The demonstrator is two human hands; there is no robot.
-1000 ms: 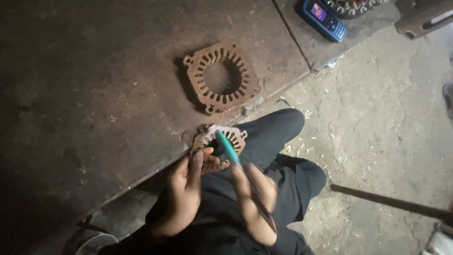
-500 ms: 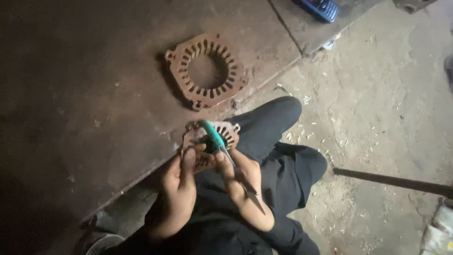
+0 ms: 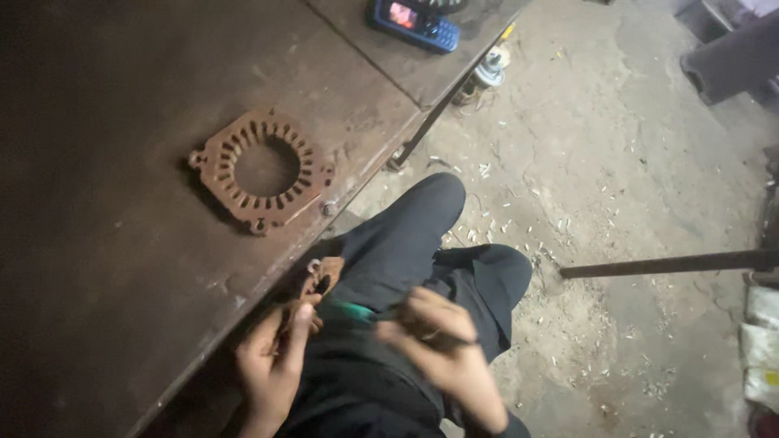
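My left hand (image 3: 274,359) grips a small rusty slotted metal ring (image 3: 323,276) at the table's front edge, just above my lap. My right hand (image 3: 445,347) is closed around a slim tool with a green handle (image 3: 350,311), lying almost level and pointing left toward the ring. A larger rusty stator ring (image 3: 261,169) with inner slots lies flat on the dark metal table (image 3: 97,162), well apart from both hands. My dark-trousered knees (image 3: 422,235) are under the hands. The picture is blurred around the hands.
A blue mobile phone (image 3: 412,23) with a lit screen lies at the table's far edge. A small round metal part (image 3: 490,68) sits on the concrete floor (image 3: 617,162) strewn with white scraps. A long metal bar (image 3: 665,264) reaches in from the right.
The view has swung, so the table and large ring shifted left and the phone came back into sight. The green-handled tool dropped from upright to nearly level. Both hands moved lower in the frame.
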